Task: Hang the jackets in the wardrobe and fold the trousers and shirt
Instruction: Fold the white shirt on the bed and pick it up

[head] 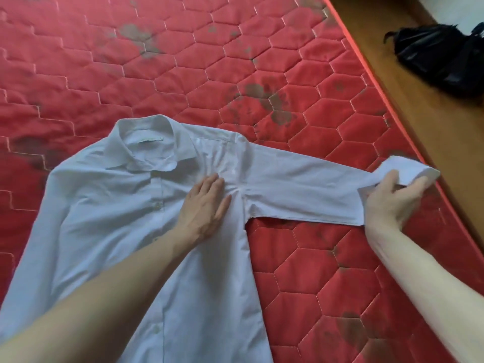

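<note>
The left hand (203, 208) is laid flat, fingers straight, on the white buttoned cotton shirt (110, 213), which is spread face up on the red quilted mattress (183, 61), collar pointing away. The outstretched sleeve's cuff (408, 169) is apparently pinched by the right hand (390, 200).

This is a bedroom in a home: a bare red mattress (262, 61) with hexagonal quilted stitching and dark worn patches fills most of the view, lying without sheets. A white button-up shirt (131, 218) is spread flat on it, the sort of laundry handled in a living space. Beside the mattress edge runs a brown wooden floor (419, 100), where a black bag (440, 56) lies near a pale wall
</note>
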`<action>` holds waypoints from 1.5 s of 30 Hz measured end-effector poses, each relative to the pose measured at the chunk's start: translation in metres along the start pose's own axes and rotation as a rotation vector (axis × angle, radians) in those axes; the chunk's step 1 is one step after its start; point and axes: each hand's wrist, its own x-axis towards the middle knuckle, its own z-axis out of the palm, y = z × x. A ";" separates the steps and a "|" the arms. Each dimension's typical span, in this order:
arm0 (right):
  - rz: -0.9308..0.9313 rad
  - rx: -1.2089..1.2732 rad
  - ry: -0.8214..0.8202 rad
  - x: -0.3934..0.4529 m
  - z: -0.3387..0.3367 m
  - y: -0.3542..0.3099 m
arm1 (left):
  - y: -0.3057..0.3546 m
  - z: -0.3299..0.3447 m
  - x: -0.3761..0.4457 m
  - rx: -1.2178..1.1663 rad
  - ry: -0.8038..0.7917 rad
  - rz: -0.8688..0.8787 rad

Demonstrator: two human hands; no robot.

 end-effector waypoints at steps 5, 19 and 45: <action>-0.387 -0.085 -0.488 -0.136 0.035 -0.097 | -0.007 -0.052 -0.025 -0.733 -0.019 -0.371; -1.265 -0.439 -1.120 -0.384 0.091 -0.137 | -0.146 -0.151 -0.075 -1.049 0.037 -0.616; -0.701 -0.922 -1.190 -0.258 0.114 -0.054 | -0.222 -0.152 -0.110 -0.764 0.312 -0.782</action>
